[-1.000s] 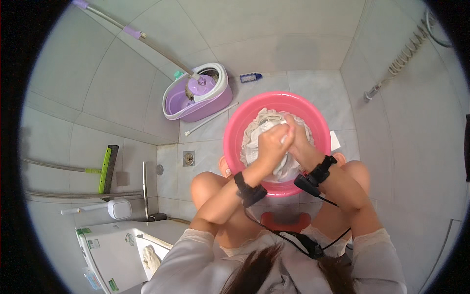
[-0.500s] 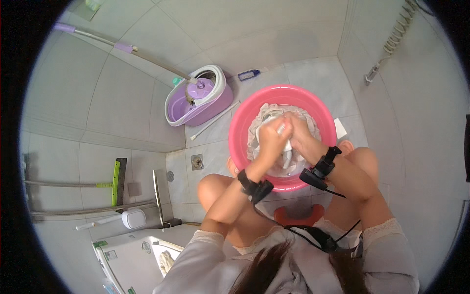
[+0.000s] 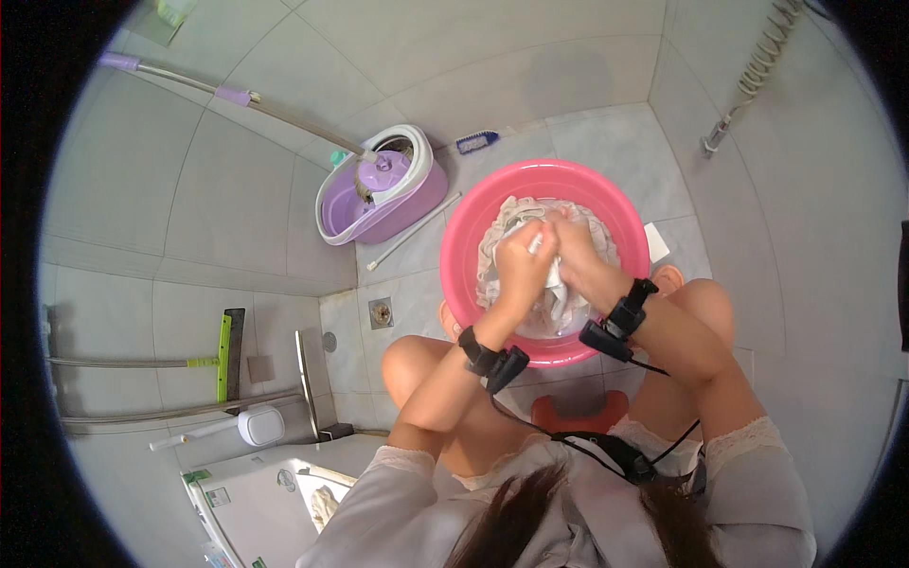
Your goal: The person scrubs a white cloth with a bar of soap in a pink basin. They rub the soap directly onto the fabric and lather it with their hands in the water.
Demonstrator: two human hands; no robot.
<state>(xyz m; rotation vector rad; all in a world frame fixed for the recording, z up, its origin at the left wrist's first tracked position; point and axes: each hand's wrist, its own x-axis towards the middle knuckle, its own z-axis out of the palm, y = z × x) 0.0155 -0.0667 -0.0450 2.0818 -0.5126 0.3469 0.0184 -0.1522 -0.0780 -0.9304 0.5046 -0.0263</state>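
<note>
Both hands work inside a pink basin (image 3: 454, 256) that stands on the tiled floor (image 3: 615, 151) between the person's knees. The left hand (image 3: 519, 265) is closed in a tight grip around a bunch of pale wet cloth (image 3: 568, 301), its knuckles turned up and its fingers pressed together over the fabric. The right hand (image 3: 579, 257) sits just beside it, touching it, with its grip also clamped on the same cloth, so the two fists meet over the middle of the basin. More of the cloth spreads under and around both hands and fills most of the basin's bottom. Each wrist carries a black band (image 3: 492, 360) with a cable running back toward the person's chest.

Away from the left hand, up and to its left, a purple mop bucket (image 3: 355, 213) stands on the floor against the wall, with a long mop handle (image 3: 284, 115) rising from it across the wall tiles. A thin white rod (image 3: 412, 234) lies on the floor between the bucket and the basin. A small blue brush (image 3: 476, 142) lies beyond the basin, near the wall. A floor drain (image 3: 381, 312) sits to the left of the basin, near the person's left knee. Further left, well apart from the hands, a green-handled squeegee (image 3: 223, 352) leans along the wall
</note>
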